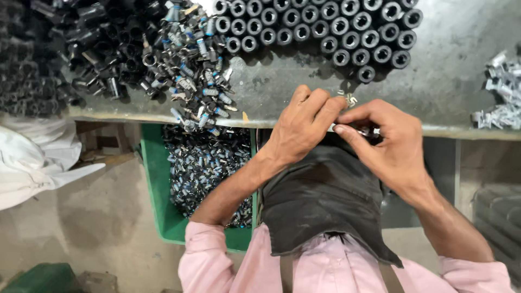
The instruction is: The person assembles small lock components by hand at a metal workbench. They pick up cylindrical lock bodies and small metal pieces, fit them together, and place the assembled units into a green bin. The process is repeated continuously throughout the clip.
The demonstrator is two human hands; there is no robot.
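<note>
Your left hand (301, 127) and right hand (388, 144) meet at the front edge of the grey desk (450, 70), fingertips pinched together on a small metal part (350, 99) held between them; its shape is too small to tell. Upright black cylinders (325, 27) stand in rows beyond your hands. A loose heap of small fittings (190, 65) lies left, above a green bin (157, 190) filled with similar pieces. A dark cloth (325, 201) covers your lap.

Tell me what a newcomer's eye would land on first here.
Probably the two hands, left hand and right hand, pinching a small metal part at the workbench edge. Then the black tubes stood on end behind them, and the green crate of small parts below.
</note>
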